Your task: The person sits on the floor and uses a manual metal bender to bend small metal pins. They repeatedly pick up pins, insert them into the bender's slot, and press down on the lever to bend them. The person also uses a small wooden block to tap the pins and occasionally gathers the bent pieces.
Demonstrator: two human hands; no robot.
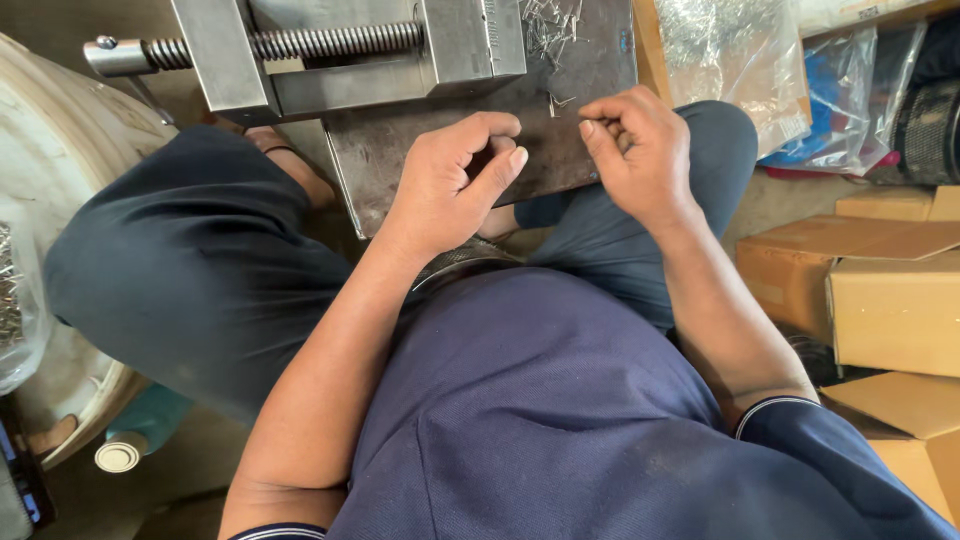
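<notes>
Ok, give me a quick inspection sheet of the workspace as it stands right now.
Surface: dark steel plate, scuffed, lying between the knees.
Job's things: small thin metal pins scattered at the plate's far edge; a few more pins by the right hand.
Clutter: steel vise with threaded screw on the plate's far side.
Grippers: left hand curled, thumb out; right hand pinched shut; contents too small to tell.
Cables: nothing seen.
Surroundings: cardboard boxes and plastic bags on the right; a round wooden reel on the left.
</notes>
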